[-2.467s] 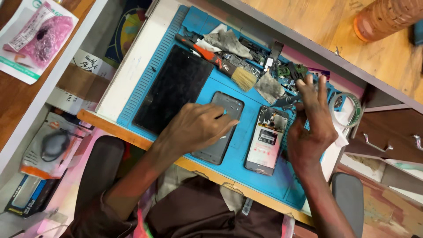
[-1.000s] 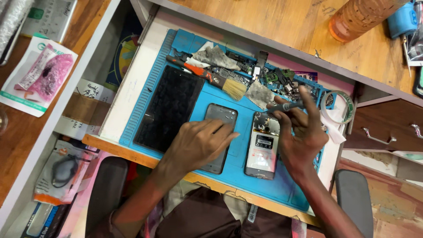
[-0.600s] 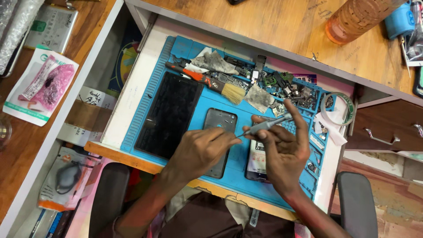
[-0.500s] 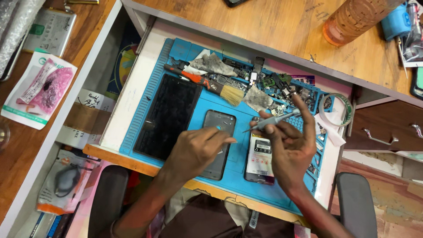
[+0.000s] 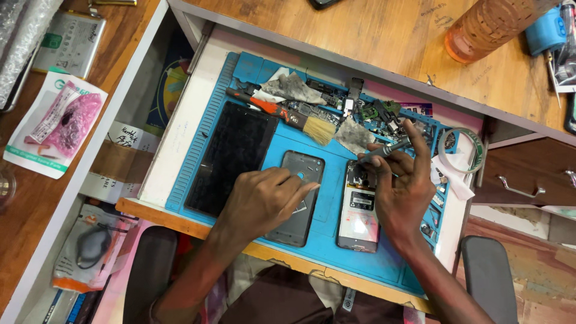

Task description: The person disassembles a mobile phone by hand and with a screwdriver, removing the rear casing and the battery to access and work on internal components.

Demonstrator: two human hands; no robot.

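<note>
- A slim grey screwdriver (image 5: 384, 149) is pinched in the narrow grip of the right hand (image 5: 403, 193), its tip over the opened phone (image 5: 359, 207).
- A grey back cover (image 5: 298, 198) is pressed flat under the open left hand (image 5: 264, 201).
- Both lie on the blue repair mat (image 5: 333, 198), beside a dark screen panel (image 5: 233, 157) and a brush (image 5: 315, 128).
- Screw work appears in hand; a steady tip placement seems called for.
</note>
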